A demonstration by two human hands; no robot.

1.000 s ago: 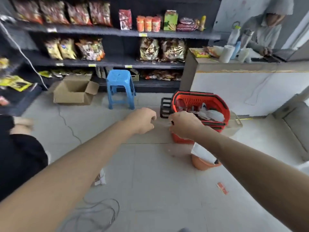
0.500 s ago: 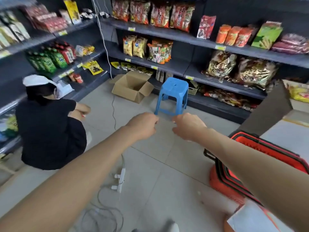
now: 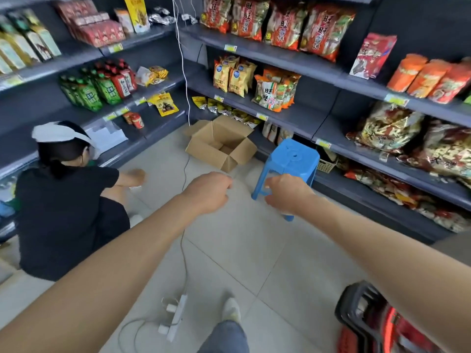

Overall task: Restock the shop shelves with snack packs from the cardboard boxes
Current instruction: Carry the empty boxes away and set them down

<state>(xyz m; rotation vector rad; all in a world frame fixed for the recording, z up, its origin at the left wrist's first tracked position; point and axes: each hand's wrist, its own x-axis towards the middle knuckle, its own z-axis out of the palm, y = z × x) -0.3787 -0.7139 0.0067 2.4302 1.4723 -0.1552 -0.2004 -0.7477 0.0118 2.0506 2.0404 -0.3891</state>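
Both arms are stretched forward over the tiled floor [image 3: 242,250], with the left hand [image 3: 209,191] and the right hand [image 3: 288,193] held close together near the middle of the view. The fingers of both hands are curled inward into loose fists; whether something thin is pinched between them cannot be told, and no snack pack is seen in either hand.

The cardboard box [image 3: 220,143] stands open on the floor, far from the hands and just in front of the lowest shelf in the corner. Its flaps are spread, and what can be seen of its inside appears bare, so it is judged to be largely emptied. A blue stool [image 3: 293,161] stands just right of the box, beyond the right hand.

The shelves [image 3: 280,59] on the right and far side are already partly filled with snack packs [image 3: 276,93], though dark gaps are left beside several rows, notably on the middle tier. Restocking is therefore judged to be under way but unfinished.

At the left, another person [image 3: 63,200] is crouched before the left-hand shelving. A power strip [image 3: 175,317] with its cable lies on the floor near the walker's shoe, and a red basket [image 3: 382,324] is seen at the near right.
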